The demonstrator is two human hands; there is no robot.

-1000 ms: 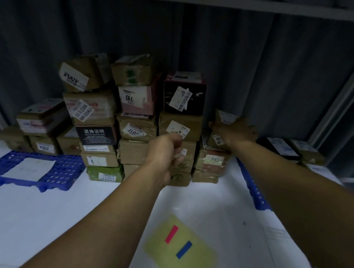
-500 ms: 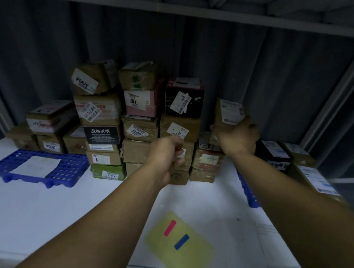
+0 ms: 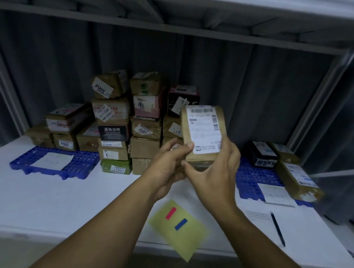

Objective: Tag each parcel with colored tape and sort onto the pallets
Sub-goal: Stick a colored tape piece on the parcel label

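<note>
Dim, soft overall; right edge smeared, corners bent by wide-angle distortion.

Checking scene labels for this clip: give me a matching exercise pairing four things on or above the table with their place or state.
Things: 1 labelled brown parcel; 2 yellow sheet; 3 pen; 4 green parcel.
States: a bears a red tape strip and a blue tape strip; b held up, label facing camera; c lies far right; d bottom of a stack.
Pairs: 1-b; 2-a; 3-c; 4-d.
</note>
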